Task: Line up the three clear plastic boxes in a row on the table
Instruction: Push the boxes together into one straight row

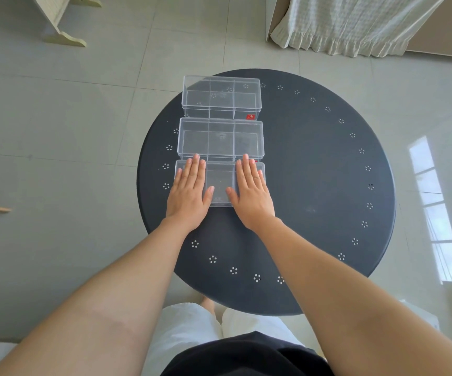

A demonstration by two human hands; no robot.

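Observation:
Three clear plastic boxes with lids stand one behind another on the left half of a round dark table (314, 164). The far box (220, 96) reaches the table's back edge, and the middle box (220, 138) sits close behind the near box (220, 185). My left hand (189, 191) lies flat, palm down, on the left part of the near box's lid. My right hand (252, 191) lies flat on the right part of that lid. The fingers of both hands are stretched out, with their tips at the box's far edge.
The table's right half is bare dark metal with a ring of small punched holes. Grey floor tiles surround it. A pale wooden frame (62, 20) stands at the back left, a white curtain (355, 25) at the back right. My white shorts (184, 335) show below.

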